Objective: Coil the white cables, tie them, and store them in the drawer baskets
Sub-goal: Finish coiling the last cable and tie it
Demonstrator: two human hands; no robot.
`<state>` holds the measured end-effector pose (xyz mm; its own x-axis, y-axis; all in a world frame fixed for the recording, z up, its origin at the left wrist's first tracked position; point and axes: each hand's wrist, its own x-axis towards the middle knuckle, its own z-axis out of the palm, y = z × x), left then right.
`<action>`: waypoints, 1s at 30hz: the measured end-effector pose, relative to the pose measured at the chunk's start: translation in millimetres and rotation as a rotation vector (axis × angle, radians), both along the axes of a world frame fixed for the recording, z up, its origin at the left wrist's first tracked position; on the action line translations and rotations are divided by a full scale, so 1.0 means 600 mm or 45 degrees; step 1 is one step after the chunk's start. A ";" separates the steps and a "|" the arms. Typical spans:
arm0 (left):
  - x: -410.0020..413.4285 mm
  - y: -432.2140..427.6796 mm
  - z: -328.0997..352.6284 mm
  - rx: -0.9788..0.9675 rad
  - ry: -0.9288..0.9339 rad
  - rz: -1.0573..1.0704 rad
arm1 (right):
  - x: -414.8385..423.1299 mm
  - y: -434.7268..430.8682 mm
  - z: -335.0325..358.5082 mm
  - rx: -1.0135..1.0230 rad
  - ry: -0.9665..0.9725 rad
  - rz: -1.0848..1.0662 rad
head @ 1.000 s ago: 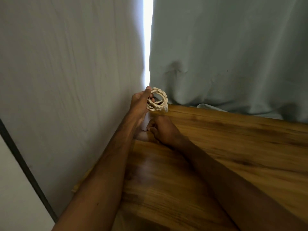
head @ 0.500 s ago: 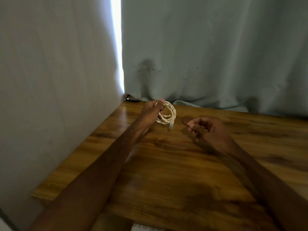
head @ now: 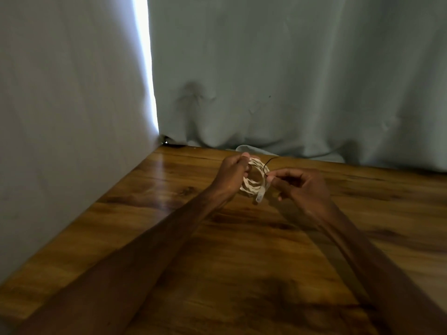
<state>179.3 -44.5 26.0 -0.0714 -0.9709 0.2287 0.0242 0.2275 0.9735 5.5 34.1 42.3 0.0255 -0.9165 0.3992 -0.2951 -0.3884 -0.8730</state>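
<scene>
A small coil of white cable hangs above the far part of the wooden table, one plug end dangling below it. My left hand grips the coil's left side, thumb on top. My right hand pinches a thin black tie that curves up along the coil's right edge. No drawer or basket is in view.
A pale curtain hangs along the table's far edge, its hem resting on the wood. A light wall panel closes the left side, with a bright gap of daylight between them.
My right hand has come up from the table to the coil and now pinches a black tie at its right edge. The view has swung right and back from the corner.
</scene>
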 end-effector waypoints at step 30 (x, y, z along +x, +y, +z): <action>0.009 0.045 0.012 -0.438 -0.442 0.054 | 0.021 0.003 -0.006 -0.446 0.846 -0.147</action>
